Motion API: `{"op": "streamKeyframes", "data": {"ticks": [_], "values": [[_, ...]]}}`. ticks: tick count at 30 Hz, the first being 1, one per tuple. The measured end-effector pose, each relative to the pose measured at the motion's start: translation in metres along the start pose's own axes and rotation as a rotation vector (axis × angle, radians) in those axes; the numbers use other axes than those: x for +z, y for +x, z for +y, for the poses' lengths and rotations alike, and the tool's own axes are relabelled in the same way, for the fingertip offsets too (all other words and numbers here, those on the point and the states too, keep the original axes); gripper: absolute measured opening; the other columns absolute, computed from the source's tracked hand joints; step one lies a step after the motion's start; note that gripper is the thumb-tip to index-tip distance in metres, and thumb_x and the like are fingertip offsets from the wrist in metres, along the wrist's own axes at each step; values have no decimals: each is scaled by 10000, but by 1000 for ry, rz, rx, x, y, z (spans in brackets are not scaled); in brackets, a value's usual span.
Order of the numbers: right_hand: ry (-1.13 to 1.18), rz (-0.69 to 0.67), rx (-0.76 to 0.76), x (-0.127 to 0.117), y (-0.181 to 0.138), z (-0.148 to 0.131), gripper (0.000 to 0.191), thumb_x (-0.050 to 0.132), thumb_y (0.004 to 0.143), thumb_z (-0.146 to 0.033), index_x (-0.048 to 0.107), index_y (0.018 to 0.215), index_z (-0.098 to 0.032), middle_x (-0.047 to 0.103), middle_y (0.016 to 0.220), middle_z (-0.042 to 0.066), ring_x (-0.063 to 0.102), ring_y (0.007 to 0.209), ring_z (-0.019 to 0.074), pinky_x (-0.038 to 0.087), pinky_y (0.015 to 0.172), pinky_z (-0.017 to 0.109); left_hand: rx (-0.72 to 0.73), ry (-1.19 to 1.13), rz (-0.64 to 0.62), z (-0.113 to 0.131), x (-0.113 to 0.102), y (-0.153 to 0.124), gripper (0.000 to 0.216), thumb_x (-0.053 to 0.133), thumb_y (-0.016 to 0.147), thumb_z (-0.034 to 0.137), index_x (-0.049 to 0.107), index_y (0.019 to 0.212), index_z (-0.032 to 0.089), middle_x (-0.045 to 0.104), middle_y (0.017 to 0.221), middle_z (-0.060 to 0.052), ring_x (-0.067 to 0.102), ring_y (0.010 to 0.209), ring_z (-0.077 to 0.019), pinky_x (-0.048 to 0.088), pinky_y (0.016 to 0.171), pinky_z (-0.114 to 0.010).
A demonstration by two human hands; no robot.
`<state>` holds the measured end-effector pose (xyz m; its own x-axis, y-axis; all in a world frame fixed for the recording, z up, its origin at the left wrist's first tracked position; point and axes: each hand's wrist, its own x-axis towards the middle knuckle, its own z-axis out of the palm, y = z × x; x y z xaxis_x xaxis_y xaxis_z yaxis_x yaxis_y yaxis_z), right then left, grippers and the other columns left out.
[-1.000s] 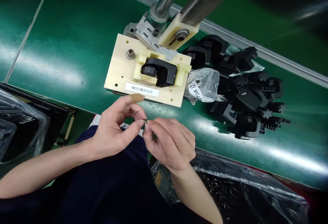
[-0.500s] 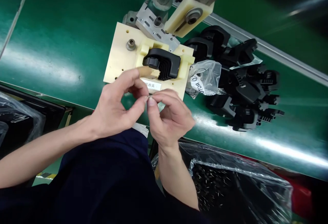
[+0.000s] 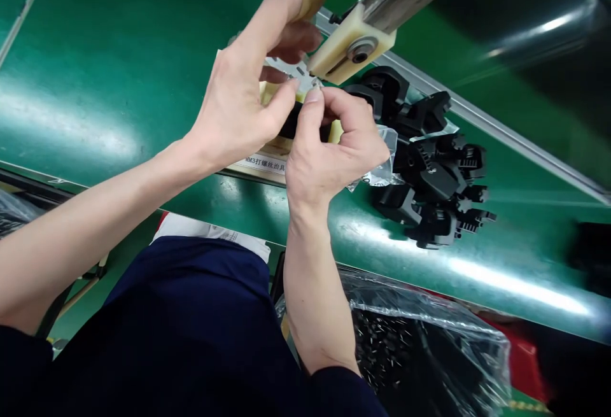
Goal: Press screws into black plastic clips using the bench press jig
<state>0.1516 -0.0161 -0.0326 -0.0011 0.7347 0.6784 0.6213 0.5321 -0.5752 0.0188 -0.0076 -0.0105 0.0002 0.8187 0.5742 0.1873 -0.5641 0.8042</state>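
My left hand [image 3: 243, 86] is raised over the fixture with its fingers apart, a tan cover on one fingertip. Close beside it, my right hand [image 3: 334, 134] pinches thumb against forefinger on something small and pale, too small to name. Beneath both hands lies the cream fixture [image 3: 274, 148] with a printed label, mostly hidden. A black plastic part [image 3: 290, 125] sits in it, partly covered by my fingers. Just above my right fingertips is a cream block [image 3: 341, 54] bolted to a metal bar.
Black plastic parts [image 3: 436, 172] are heaped on the green bench [image 3: 95, 105] to the right, with a clear plastic bag [image 3: 389, 149] beside them. Below the bench edge, a plastic-lined container [image 3: 458, 340] holds small dark pieces with shiny metal pins.
Both hands have moved up from the fixture's front edge to over the black part and the metal bracket. They have separated, and the left fingers have spread.
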Motion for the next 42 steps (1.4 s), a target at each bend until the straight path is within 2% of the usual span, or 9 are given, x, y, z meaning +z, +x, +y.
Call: {"op": "streamKeyframes", "data": {"ticks": [8, 12, 17, 20, 25, 29, 35, 42], "values": [[53, 24, 23, 7, -1, 2, 254, 425, 1007, -384, 626, 965, -233, 607, 885, 16, 655, 945, 209, 502, 851, 434, 15, 162, -39, -5, 4, 7, 524, 545, 852, 517, 453, 1291, 247, 571, 1116, -60, 643, 1016, -242, 550, 748, -353], [2, 130, -4, 10, 1, -8, 267, 427, 1005, -372, 627, 920, -218, 611, 815, 15, 663, 854, 195, 507, 800, 421, 84, 95, -25, -15, 5, 12, 553, 615, 799, 455, 462, 1289, 249, 560, 1124, -67, 645, 1001, -247, 552, 746, -348], [52, 188, 120, 13, 5, -17, 260, 496, 984, -357, 612, 807, -206, 601, 745, 10, 644, 797, 186, 502, 836, 442, 246, 56, 1, -25, 7, 11, 532, 627, 793, 319, 451, 1294, 284, 570, 1158, -53, 644, 946, -210, 557, 733, -326], [90, 174, 152, 14, 5, -14, 260, 522, 975, -360, 593, 774, -212, 608, 735, 14, 637, 799, 195, 495, 857, 457, 192, 49, 54, -25, 11, 8, 485, 636, 817, 321, 483, 1276, 284, 588, 1129, -67, 637, 943, -222, 555, 758, -345], [-17, 233, 35, 10, 7, -11, 205, 578, 941, -311, 594, 757, -222, 601, 696, 8, 624, 720, 193, 494, 799, 436, 244, 16, 109, -26, 18, 4, 456, 587, 876, 361, 453, 1303, 280, 607, 1017, -62, 633, 896, -207, 534, 715, -331], [-42, 271, -3, 9, 9, -11, 155, 614, 908, -258, 598, 758, -223, 585, 664, -2, 614, 687, 188, 481, 755, 402, 146, 84, 138, -23, 21, 3, 505, 561, 881, 442, 394, 1321, 258, 610, 1041, -73, 638, 933, -210, 537, 752, -339], [69, 200, 90, 9, 10, -11, 162, 596, 916, -261, 587, 758, -226, 606, 692, 1, 618, 727, 199, 451, 813, 432, 84, 73, 126, -17, 20, 2, 571, 574, 869, 532, 382, 1345, 283, 602, 980, -57, 632, 990, -226, 534, 828, -371], [24, 166, 40, -2, 17, -10, 196, 634, 878, -227, 565, 697, -200, 591, 658, 0, 621, 714, 200, 427, 807, 437, 58, 131, 66, -19, 8, 10, 680, 646, 808, 589, 384, 1341, 257, 596, 999, -69, 625, 971, -228, 532, 803, -364]]}}
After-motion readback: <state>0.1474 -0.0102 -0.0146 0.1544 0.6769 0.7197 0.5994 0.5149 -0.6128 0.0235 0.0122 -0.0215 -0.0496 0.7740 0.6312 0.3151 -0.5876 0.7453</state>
